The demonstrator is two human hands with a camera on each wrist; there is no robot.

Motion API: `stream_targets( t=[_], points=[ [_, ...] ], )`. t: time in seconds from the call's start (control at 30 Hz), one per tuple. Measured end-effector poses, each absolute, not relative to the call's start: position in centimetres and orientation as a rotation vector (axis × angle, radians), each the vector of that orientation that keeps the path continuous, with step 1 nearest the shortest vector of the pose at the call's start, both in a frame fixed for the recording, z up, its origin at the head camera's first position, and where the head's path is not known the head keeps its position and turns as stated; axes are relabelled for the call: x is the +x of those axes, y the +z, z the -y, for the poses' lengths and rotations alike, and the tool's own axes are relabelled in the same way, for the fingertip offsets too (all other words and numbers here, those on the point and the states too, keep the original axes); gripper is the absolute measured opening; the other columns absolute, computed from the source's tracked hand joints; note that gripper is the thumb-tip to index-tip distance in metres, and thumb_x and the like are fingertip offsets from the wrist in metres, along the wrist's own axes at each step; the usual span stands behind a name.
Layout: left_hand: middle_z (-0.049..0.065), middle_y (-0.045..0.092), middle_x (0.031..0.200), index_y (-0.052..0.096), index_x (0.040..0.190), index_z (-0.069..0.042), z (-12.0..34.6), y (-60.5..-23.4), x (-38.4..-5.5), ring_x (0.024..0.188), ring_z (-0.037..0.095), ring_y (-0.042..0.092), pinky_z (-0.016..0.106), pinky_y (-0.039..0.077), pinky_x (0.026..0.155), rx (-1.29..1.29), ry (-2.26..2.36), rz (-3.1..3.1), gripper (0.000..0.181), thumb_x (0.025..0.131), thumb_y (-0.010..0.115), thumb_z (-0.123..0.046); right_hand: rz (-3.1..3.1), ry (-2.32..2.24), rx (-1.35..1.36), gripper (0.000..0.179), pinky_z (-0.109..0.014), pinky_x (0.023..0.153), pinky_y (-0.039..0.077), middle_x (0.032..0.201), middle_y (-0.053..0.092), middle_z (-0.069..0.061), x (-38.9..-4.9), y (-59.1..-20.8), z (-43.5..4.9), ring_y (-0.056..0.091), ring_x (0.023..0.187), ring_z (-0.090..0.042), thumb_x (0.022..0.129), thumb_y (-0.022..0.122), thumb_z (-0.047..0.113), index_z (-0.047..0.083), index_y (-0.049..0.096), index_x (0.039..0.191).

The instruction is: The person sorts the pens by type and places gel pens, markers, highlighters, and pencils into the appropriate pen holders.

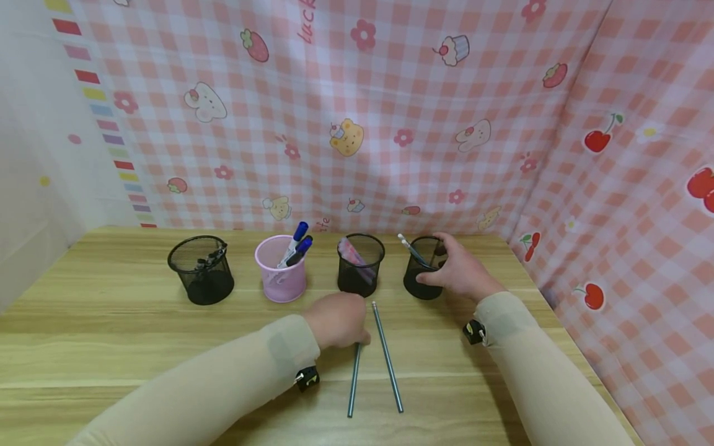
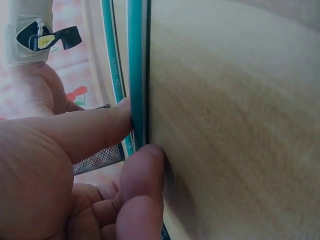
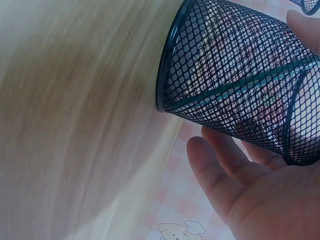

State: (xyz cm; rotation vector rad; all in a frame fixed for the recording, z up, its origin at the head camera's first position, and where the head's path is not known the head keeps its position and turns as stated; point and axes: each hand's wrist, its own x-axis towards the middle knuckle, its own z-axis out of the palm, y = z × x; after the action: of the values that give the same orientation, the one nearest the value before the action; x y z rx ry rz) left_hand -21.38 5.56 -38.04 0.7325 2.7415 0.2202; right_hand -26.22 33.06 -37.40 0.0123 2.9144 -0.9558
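My left hand is low over the table, pinching a teal pencil near its upper end between thumb and fingertips. That pencil's lower part points toward me along the wood. Just right of it lies a second teal pencil, its white-tipped end pointing away. At the back right, my right hand holds a black mesh pencil cup from its right side, thumb in front and fingers round the far side. The cup stands upright with white-ended pencils leaning inside; a pencil shows through its mesh in the right wrist view.
Left of that cup, a row holds a black mesh cup with pinkish items, a pink cup with blue and black markers, and a black mesh cup with small dark items. A checked cloth hangs behind and at right.
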Motion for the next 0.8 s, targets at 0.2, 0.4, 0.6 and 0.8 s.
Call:
stream_targets(
  t=[0.2, 0.4, 0.6, 0.8],
  points=[
    [-0.001, 0.061, 0.074, 0.062, 0.068, -0.014, -5.44, -38.26, -21.42, 0.062, 0.015, 0.052, 0.030, 0.045, 0.058, 0.742, 0.243, -2.720, 0.039, 0.091, 0.082, -0.038, -2.914, -0.951, 0.016, 0.109, -0.066, 0.112, 0.043, 0.155, 0.047, -0.022, -26.20, -37.36, -32.99, 0.050, 0.138, -0.047, 0.082, 0.089, 0.040, 0.019, 0.022, 0.166],
    [0.000, 0.063, 0.064, 0.065, 0.069, -0.012, -5.43, -38.34, -21.48, 0.054, 0.014, 0.055, 0.029, 0.046, 0.053, 0.691, 0.311, -2.649, 0.037, 0.095, 0.079, -0.035, -2.912, -0.958, 0.011, 0.109, -0.065, 0.112, 0.043, 0.155, 0.047, -0.022, -26.14, -37.34, -32.99, 0.050, 0.138, -0.047, 0.083, 0.089, 0.040, 0.018, 0.023, 0.166],
    [0.000, 0.065, 0.051, 0.067, 0.066, -0.012, -5.57, -38.48, -21.44, 0.047, 0.015, 0.060, 0.028, 0.047, 0.050, 0.627, 0.345, -2.585, 0.039, 0.099, 0.074, -0.032, -2.903, -0.972, 0.010, 0.109, -0.066, 0.112, 0.043, 0.156, 0.045, -0.023, -26.06, -37.26, -32.96, 0.049, 0.138, -0.048, 0.083, 0.089, 0.038, 0.017, 0.022, 0.166],
    [0.001, 0.066, 0.051, 0.068, 0.066, -0.010, -5.68, -38.49, -21.40, 0.047, 0.015, 0.059, 0.028, 0.044, 0.049, 0.596, 0.382, -2.568, 0.039, 0.099, 0.074, -0.030, -2.902, -0.965, 0.011, 0.108, -0.065, 0.111, 0.044, 0.156, 0.046, -0.022, -25.97, -37.14, -32.91, 0.050, 0.137, -0.047, 0.083, 0.088, 0.039, 0.018, 0.022, 0.166]
  ],
)
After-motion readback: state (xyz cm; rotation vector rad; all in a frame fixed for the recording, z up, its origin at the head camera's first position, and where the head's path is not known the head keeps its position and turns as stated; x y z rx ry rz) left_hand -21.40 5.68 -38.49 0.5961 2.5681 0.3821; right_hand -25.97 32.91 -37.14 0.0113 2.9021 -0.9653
